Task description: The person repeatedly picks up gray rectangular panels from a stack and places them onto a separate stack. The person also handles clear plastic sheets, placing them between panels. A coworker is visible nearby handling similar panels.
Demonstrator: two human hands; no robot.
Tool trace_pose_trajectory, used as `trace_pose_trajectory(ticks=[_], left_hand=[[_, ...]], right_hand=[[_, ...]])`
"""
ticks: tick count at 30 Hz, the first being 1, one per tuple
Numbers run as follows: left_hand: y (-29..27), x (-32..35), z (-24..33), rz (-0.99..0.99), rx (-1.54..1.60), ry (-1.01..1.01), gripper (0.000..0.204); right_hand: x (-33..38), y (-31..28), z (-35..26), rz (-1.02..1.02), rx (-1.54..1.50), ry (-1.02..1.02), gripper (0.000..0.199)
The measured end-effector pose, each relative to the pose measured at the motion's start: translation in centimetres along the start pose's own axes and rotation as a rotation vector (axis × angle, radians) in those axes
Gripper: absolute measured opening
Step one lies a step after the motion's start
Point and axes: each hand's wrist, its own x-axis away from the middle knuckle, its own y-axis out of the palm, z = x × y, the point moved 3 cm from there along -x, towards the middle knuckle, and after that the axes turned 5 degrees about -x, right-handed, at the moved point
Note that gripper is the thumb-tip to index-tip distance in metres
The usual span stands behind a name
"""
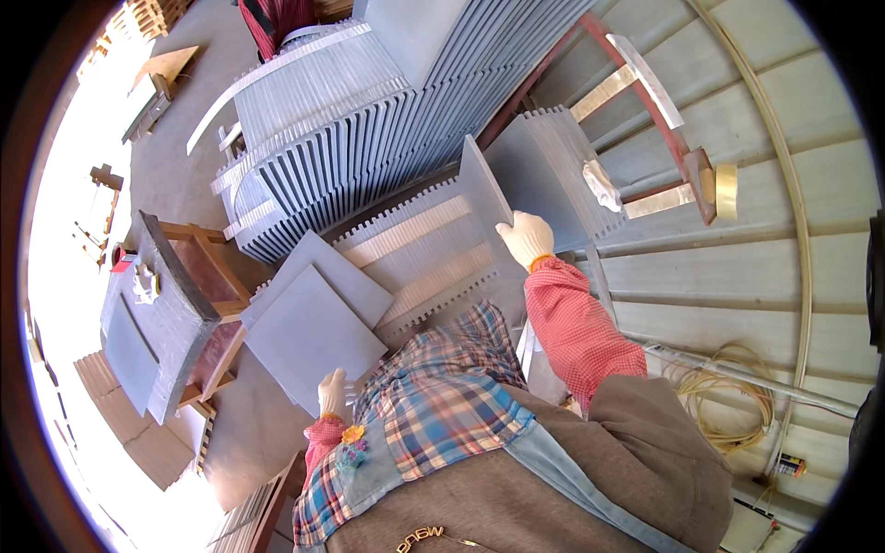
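My right hand (pixel 527 238), in a cream knit glove, grips the edge of a thin grey panel (pixel 483 189) that stands tilted at the slotted rack. My left hand (pixel 332 393), gloved the same way, is closed at the near corner of a square grey panel (pixel 313 336); part of its fingers is hidden. Beneath that panel a second grey sheet (pixel 355 276) lies askew. In front of me runs a slotted rack (pixel 415 241) with pale strips along it. Right of the upright panel is a stack of grey panels (pixel 544 166) with a crumpled white cloth (pixel 602 184) on it.
Beyond the rack rise tall rows of grey panels (pixel 341 175), with a person in red sleeves (pixel 275 23) behind. A workbench (pixel 180 323) stands left. At right are a reddish metal frame (pixel 668 129), a tape roll (pixel 726 191), a coiled hose (pixel 728 396) and a corrugated wall (pixel 701 276).
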Motion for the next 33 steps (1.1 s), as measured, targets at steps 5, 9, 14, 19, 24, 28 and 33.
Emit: trace_pose_trajectory(ticks=[5, 9, 14, 19, 24, 28, 33], left_hand=[[3.3, 2.0, 6.5, -0.098, -0.123, 0.086, 0.042], [6.2, 0.2, 7.7, -0.183, -0.231, 0.337, 0.063], [4.8, 4.3, 11.6, -0.218, 0.225, -0.021, 0.078], [-1.8, 1.6, 7.0, 0.202, 0.562, -0.085, 0.053], [-6.3, -0.2, 4.4, 0.392, 0.395, -0.010, 0.048], [-8.6, -1.3, 3.9, 0.508, 0.221, 0.030, 0.049], [-10.4, -3.1, 4.2, 0.450, -0.249, 0.171, 0.055]], right_hand=[[6.4, -3.6, -4.8, -0.188, -0.423, -0.044, 0.042], [11.2, -1.4, -9.8, -0.311, -0.776, 0.059, 0.038], [13.7, 4.5, -14.5, -0.565, -1.068, 0.130, 0.037], [13.7, 11.7, -18.1, -0.788, -1.079, 0.249, 0.047], [13.2, 21.0, -16.9, -0.879, -0.954, 0.294, 0.054], [13.4, 25.3, -16.1, -0.948, -0.641, 0.273, 0.064], [13.4, 33.3, -12.7, -0.944, -0.491, 0.273, 0.072]])
